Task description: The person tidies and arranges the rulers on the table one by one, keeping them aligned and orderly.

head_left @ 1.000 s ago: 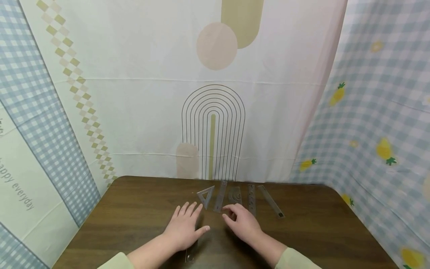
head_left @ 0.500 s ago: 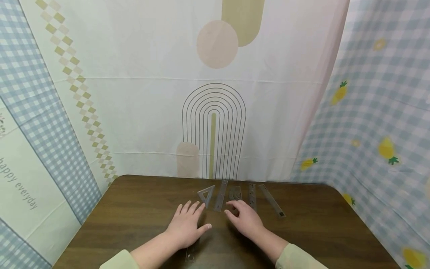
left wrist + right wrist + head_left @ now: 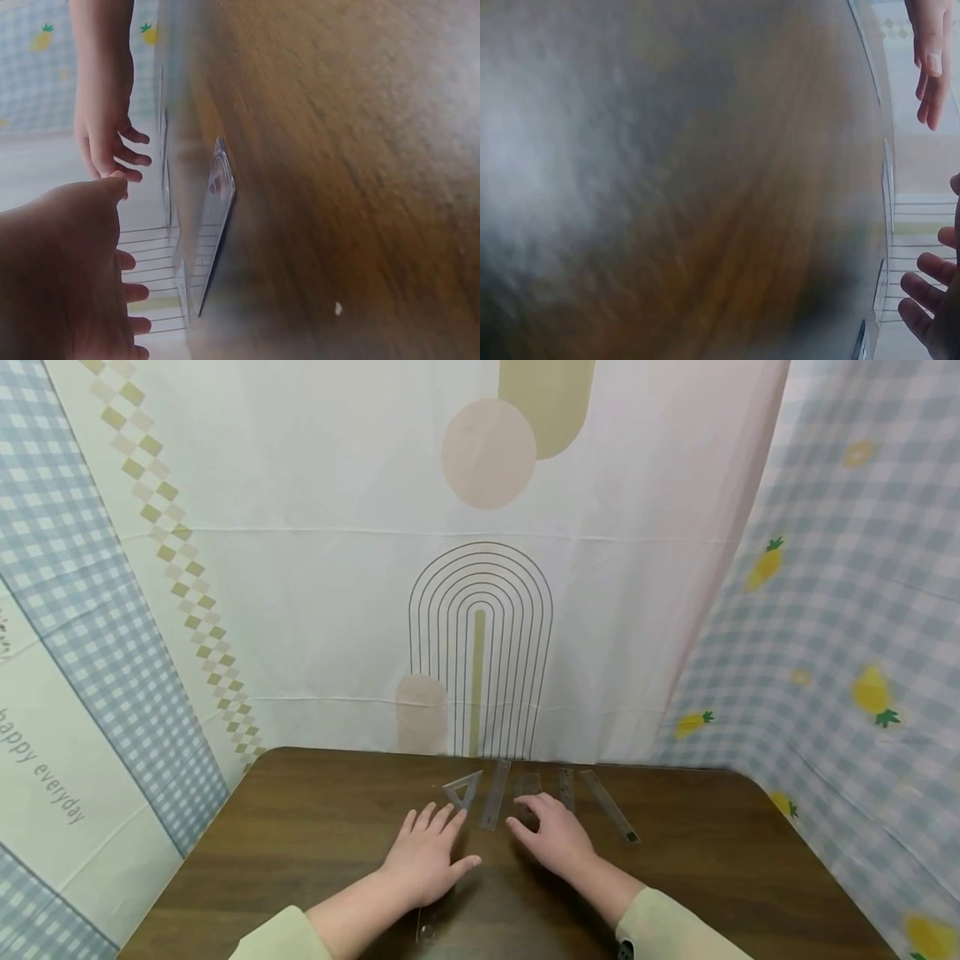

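We are finding most of the pieces lying flat along the far edge of the table (image 3: 285,827): from left to right, the set square (image 3: 471,787), the middle ruler (image 3: 495,795), a clear plate (image 3: 529,783), the short ruler (image 3: 566,785) and the slanting ruler (image 3: 611,807). They are keeping small gaps between them, perhaps so that each one can be picked up without disturbing its neighbour. The near ruler (image 3: 427,932) is lying apart, toward the near edge and left of the centre; we are supposing that this separation is leaving space to work. The left hand (image 3: 427,858) is stretching over it, palm down, with fingers straight and spread, and is gripping nothing. In the left wrist view we are seeing this hand above the surface, not pressing on it. The right hand (image 3: 558,833) is reaching toward the far edge, covering part of the plate and the short ruler; its fingers are bending loosely, its thumb is standing apart, and it is holding nothing. Both forearms are slanting inward from the near corners.
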`<move>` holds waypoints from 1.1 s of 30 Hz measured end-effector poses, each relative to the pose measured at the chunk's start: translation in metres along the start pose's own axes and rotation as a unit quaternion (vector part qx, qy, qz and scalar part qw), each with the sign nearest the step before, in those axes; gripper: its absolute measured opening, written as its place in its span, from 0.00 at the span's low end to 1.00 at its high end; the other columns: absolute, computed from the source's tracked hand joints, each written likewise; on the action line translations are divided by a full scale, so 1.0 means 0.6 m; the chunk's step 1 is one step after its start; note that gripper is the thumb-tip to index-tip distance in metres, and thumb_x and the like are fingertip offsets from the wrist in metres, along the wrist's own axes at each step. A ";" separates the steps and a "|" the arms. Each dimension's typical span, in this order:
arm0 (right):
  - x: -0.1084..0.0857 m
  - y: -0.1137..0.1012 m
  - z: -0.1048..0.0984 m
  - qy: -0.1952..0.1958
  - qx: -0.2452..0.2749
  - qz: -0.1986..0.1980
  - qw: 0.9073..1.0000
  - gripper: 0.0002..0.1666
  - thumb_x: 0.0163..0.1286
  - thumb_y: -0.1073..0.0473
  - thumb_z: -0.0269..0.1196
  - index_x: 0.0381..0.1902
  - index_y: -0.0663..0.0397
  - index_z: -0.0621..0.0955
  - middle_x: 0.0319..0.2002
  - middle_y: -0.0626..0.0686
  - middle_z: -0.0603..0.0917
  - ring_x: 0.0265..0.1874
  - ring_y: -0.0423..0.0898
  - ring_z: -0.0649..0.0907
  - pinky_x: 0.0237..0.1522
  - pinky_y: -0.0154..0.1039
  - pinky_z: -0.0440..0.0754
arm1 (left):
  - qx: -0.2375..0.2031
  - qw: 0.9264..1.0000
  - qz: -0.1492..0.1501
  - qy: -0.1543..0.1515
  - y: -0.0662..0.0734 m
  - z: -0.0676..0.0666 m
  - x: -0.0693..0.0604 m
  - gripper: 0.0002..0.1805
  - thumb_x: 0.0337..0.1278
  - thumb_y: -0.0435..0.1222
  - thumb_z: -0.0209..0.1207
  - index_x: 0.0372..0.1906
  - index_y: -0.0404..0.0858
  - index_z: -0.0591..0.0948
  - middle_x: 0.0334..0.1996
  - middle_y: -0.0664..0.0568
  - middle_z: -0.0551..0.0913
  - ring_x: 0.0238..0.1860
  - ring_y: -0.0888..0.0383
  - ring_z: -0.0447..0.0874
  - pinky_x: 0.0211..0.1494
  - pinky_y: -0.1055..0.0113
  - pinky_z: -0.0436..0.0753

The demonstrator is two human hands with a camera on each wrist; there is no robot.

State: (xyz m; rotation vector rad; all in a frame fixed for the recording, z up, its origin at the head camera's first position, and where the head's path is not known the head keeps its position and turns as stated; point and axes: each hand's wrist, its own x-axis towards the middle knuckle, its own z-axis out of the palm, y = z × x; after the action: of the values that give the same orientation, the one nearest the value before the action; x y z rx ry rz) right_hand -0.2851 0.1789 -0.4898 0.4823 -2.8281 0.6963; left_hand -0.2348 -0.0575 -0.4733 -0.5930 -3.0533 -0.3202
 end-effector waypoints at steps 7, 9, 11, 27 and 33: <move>0.019 0.012 -0.003 0.012 -0.025 -0.002 1.000 0.25 0.69 0.40 0.63 0.56 0.48 0.82 0.51 0.52 0.82 0.52 0.52 0.81 0.57 0.57 0.76 | 0.008 1.000 -0.009 -0.008 0.010 -0.002 0.013 0.43 0.66 0.65 0.47 0.76 0.43 0.63 0.74 0.44 0.62 0.75 0.38 0.54 0.73 0.38 0.52; 0.024 0.016 -0.002 0.011 -0.029 0.001 1.000 0.26 0.69 0.40 0.63 0.58 0.48 0.82 0.54 0.53 0.82 0.55 0.54 0.80 0.59 0.59 0.73 | 0.006 1.000 -0.012 -0.013 0.014 -0.005 0.016 0.43 0.66 0.65 0.46 0.77 0.43 0.63 0.74 0.43 0.62 0.75 0.39 0.53 0.73 0.38 0.51; 0.028 0.021 0.000 0.008 -0.031 0.002 0.999 0.27 0.69 0.41 0.63 0.59 0.48 0.81 0.56 0.54 0.81 0.57 0.55 0.79 0.60 0.61 0.72 | 0.003 1.000 -0.016 -0.018 0.018 -0.008 0.017 0.43 0.66 0.65 0.46 0.76 0.43 0.63 0.74 0.43 0.62 0.75 0.39 0.53 0.74 0.38 0.51; 0.050 0.025 0.007 -0.028 -0.062 0.016 0.998 0.36 0.69 0.36 0.60 0.69 0.46 0.74 0.66 0.57 0.74 0.65 0.58 0.72 0.63 0.64 0.66 | 0.000 0.999 -0.040 -0.018 0.009 0.021 0.052 0.44 0.66 0.66 0.47 0.77 0.45 0.61 0.75 0.44 0.60 0.76 0.39 0.51 0.74 0.38 0.48; 0.059 0.029 0.012 -0.038 -0.076 0.016 0.996 0.38 0.70 0.34 0.58 0.70 0.46 0.73 0.67 0.57 0.73 0.66 0.58 0.71 0.64 0.64 0.65 | 0.001 0.998 -0.052 -0.019 0.001 0.013 0.059 0.43 0.67 0.64 0.48 0.77 0.44 0.61 0.75 0.43 0.60 0.76 0.38 0.50 0.74 0.39 0.48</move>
State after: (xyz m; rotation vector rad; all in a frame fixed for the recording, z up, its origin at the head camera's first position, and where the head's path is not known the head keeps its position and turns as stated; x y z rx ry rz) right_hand -0.3251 0.1803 -0.4943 0.4479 -2.9368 0.4739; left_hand -0.2672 -0.0422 -0.4788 -0.4451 -3.1281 -0.3098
